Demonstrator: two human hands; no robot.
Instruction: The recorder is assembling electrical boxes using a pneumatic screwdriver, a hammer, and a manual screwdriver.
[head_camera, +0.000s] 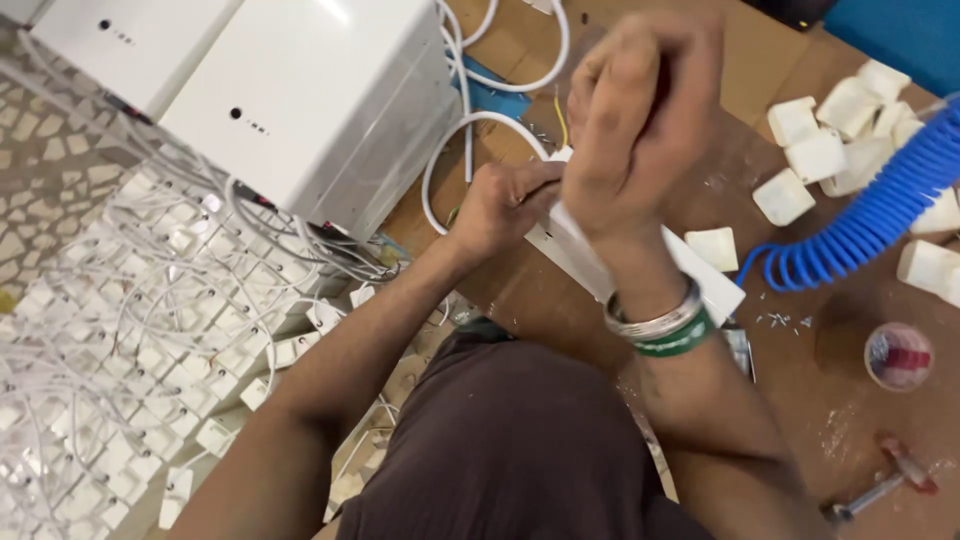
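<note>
White boxes (300, 110) beside blue coiled hose (880, 210)

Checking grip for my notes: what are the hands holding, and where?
Left hand grips the long white strip at its far end; right hand is fisted above it, contents hidden.

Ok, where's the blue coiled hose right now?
In the head view the blue coiled hose lies at the right edge of the wooden table, beside the pile of white plastic blocks, right of the right hand.

Brown workbench (520, 290) carries white plastic blocks (815, 155), blue coiled hose (870, 215), screwdriver (880, 485).
</note>
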